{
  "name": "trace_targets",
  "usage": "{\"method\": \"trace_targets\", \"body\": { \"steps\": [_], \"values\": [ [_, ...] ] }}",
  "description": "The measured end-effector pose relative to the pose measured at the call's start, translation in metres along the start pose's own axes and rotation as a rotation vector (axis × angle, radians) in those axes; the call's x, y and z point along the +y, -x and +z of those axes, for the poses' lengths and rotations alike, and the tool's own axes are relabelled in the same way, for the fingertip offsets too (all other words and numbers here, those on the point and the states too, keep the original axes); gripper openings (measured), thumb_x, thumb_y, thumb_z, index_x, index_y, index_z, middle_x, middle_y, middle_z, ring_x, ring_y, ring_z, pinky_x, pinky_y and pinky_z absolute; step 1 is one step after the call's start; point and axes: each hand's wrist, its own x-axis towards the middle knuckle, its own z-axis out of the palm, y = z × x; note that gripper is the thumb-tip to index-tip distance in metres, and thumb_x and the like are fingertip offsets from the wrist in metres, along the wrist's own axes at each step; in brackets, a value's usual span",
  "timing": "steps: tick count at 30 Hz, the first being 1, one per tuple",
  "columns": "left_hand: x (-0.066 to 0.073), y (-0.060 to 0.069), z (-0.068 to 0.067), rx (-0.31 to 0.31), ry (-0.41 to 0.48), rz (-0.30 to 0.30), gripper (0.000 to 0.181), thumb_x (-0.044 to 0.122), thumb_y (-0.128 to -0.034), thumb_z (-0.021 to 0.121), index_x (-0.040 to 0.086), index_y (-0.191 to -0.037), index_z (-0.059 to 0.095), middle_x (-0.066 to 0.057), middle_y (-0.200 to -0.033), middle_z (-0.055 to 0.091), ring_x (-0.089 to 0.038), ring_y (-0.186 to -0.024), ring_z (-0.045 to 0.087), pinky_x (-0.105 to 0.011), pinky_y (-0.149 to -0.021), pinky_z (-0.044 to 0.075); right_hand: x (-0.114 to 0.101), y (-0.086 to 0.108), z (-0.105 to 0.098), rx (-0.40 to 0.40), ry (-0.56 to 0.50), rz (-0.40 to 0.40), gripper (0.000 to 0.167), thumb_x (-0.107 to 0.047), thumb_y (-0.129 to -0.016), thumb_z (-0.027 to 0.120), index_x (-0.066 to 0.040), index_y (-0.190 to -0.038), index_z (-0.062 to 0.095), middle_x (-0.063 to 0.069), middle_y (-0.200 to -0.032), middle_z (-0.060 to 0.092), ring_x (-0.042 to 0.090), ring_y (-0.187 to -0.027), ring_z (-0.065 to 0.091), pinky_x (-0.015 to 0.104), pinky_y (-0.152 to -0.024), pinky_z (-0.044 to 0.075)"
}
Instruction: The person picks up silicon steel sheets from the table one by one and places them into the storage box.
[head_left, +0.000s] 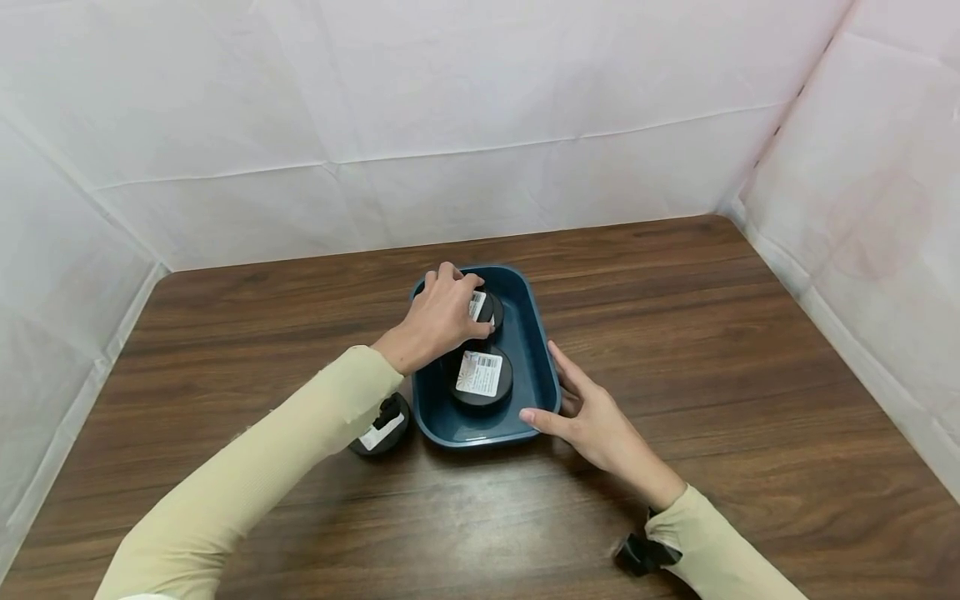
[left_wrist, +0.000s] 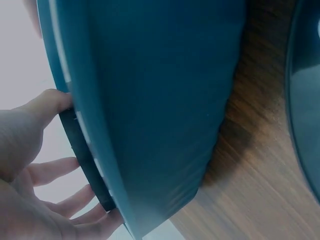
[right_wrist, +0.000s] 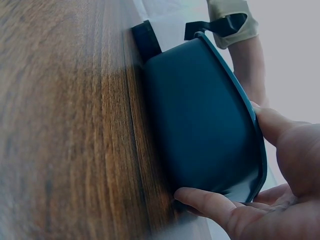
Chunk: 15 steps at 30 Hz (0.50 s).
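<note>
A dark blue tray stands on the table. Over its far left part, my left hand grips a round black lidded tub with a white label, thumb and fingers about its sides. Another black edge shows just beside it, partly hidden. Nearer in the tray sits a second black tub, label up. My right hand holds the tray's near right corner, thumb at the front rim and fingers along the outer wall. In the right wrist view those fingers touch the tray wall.
Outside the tray, at its near left, another labelled black tub lies on the wooden table, partly behind the left sleeve. White sheeting hangs behind the table and at both sides. A black strap device sits on the right wrist.
</note>
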Motion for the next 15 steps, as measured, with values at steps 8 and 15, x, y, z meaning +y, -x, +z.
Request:
{"method": "trace_targets", "body": {
  "steps": [8,15],
  "values": [
    [0.0009,-0.0061,0.0006,-0.007,-0.009,-0.013,0.065,0.031,-0.0913,0.074,0.005,-0.146,0.050,-0.023,-0.145,0.040,-0.037,-0.126,0.042,-0.047,-0.095,0.052,0.0006,-0.0002,0.0015,-0.002,-0.022,0.000,0.096,-0.027,-0.091,0.076,-0.021,-0.163,0.013,0.020,-0.163,0.028,0.043,-0.141,0.045,0.048,-0.104,0.051],
    [0.0028,-0.0094,0.0003,-0.009,-0.025,0.000,0.065,0.031,-0.0912,0.074,0.005,-0.146,0.050,-0.023,-0.144,0.041,-0.036,-0.123,0.043,-0.048,-0.093,0.052,-0.0001,0.0006,0.0003,-0.006,-0.022,-0.009,0.096,-0.028,-0.092,0.075,-0.020,-0.163,0.012,0.023,-0.163,0.027,0.045,-0.138,0.047,0.045,-0.100,0.054]
  ]
}}
